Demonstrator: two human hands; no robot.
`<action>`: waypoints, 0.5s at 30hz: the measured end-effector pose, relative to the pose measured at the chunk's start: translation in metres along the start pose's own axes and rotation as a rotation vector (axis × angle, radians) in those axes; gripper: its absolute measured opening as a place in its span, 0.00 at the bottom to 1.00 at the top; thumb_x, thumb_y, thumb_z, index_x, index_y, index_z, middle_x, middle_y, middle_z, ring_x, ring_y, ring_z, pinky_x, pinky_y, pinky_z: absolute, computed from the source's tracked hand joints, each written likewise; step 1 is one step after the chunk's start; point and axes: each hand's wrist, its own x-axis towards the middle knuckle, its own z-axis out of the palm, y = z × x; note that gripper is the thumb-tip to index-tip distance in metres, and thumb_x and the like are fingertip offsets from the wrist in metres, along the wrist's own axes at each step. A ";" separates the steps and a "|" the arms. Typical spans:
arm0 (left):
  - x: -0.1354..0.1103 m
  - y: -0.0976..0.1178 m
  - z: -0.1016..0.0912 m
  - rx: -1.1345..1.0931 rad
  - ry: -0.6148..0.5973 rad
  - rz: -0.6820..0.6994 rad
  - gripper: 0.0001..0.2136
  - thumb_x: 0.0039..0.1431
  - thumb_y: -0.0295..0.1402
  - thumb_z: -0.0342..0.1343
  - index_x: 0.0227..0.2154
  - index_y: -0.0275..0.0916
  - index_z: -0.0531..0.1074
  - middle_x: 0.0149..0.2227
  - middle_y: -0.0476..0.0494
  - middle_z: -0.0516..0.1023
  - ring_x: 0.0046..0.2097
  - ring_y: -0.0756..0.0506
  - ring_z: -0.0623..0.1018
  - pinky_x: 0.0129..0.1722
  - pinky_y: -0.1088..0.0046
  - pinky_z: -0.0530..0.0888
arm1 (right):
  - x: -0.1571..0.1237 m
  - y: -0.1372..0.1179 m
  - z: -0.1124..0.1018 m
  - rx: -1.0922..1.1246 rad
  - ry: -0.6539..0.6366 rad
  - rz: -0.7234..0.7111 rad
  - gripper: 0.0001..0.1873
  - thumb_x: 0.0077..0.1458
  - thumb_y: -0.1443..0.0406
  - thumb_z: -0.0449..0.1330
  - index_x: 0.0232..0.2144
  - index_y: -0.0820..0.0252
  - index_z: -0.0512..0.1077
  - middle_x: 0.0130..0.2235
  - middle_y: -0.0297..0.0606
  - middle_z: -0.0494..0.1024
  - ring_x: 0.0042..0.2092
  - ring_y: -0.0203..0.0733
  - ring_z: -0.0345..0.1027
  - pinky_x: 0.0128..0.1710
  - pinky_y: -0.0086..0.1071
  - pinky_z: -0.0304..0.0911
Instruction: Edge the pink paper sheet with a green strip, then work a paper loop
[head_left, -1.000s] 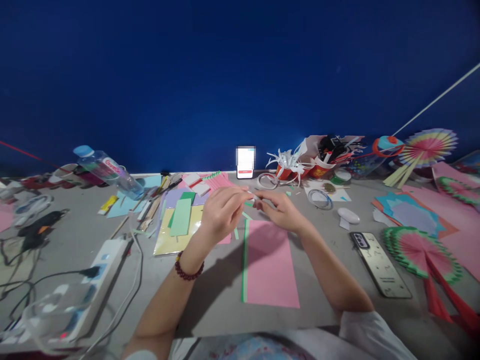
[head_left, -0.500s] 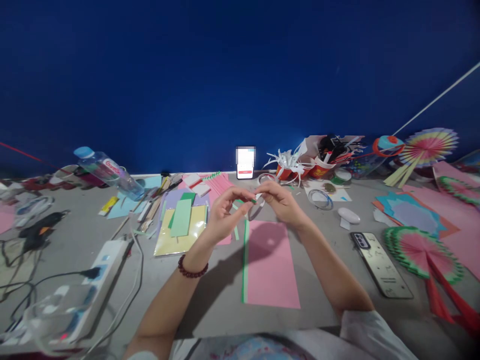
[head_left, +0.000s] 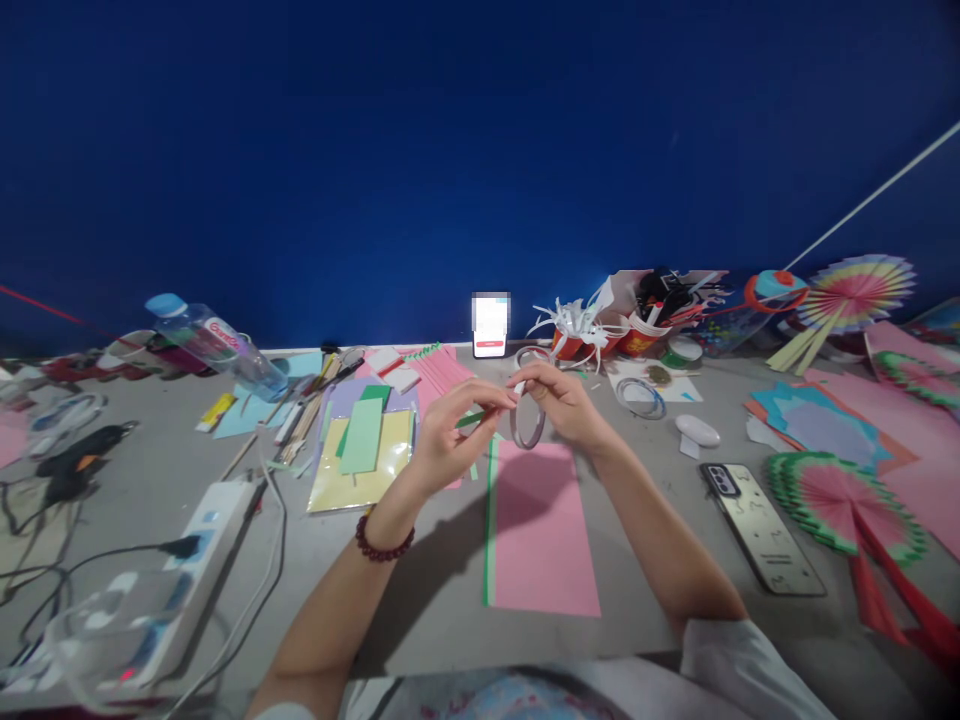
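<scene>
Both my hands are raised close together over the far end of a pink paper sheet (head_left: 544,530). The sheet lies flat, with a green strip (head_left: 490,540) along its left edge. My right hand (head_left: 553,400) pinches a thin, pale roll of tape (head_left: 531,436), which hangs upright as a ring below the fingers. My left hand (head_left: 454,432) has thumb and fingertips brought together beside the roll. What those fingertips pinch is too small to make out. Green paper shows through the gap between that thumb and fingers.
At left are a power strip (head_left: 202,560), a plastic bottle (head_left: 225,345) and a yellow packet (head_left: 367,470) with green cards on it. A lit phone (head_left: 490,335) stands at the back. On the right lie another phone (head_left: 765,530) and a pink-and-green paper fan (head_left: 832,500).
The roll has swung slightly right and now hangs more openly as a ring below my right fingers. My left fingers have straightened and drawn closer together.
</scene>
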 end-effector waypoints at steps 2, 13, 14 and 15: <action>0.000 -0.001 0.000 -0.010 -0.001 -0.004 0.07 0.62 0.24 0.52 0.39 0.39 0.72 0.37 0.43 0.78 0.40 0.48 0.78 0.38 0.70 0.76 | 0.000 0.000 0.000 0.007 0.004 0.013 0.14 0.65 0.57 0.51 0.39 0.53 0.75 0.38 0.39 0.75 0.39 0.40 0.69 0.43 0.37 0.66; 0.000 0.000 0.001 0.012 -0.022 -0.024 0.10 0.61 0.22 0.52 0.41 0.40 0.73 0.43 0.42 0.78 0.45 0.47 0.77 0.42 0.70 0.75 | 0.001 -0.001 -0.002 -0.004 0.000 -0.004 0.14 0.65 0.57 0.51 0.39 0.53 0.75 0.38 0.38 0.75 0.39 0.39 0.69 0.42 0.36 0.65; 0.000 0.000 0.001 0.021 -0.031 -0.022 0.10 0.61 0.22 0.52 0.41 0.40 0.73 0.42 0.42 0.78 0.45 0.47 0.77 0.42 0.70 0.75 | 0.001 -0.001 -0.002 0.000 -0.004 -0.007 0.14 0.65 0.57 0.51 0.39 0.53 0.75 0.38 0.38 0.75 0.40 0.40 0.69 0.42 0.36 0.65; -0.001 0.000 0.001 0.030 -0.038 -0.017 0.10 0.61 0.22 0.52 0.41 0.40 0.73 0.42 0.42 0.78 0.44 0.47 0.77 0.41 0.69 0.75 | 0.001 -0.001 -0.002 0.003 -0.008 -0.009 0.14 0.65 0.57 0.51 0.39 0.53 0.75 0.38 0.38 0.75 0.40 0.40 0.69 0.42 0.36 0.65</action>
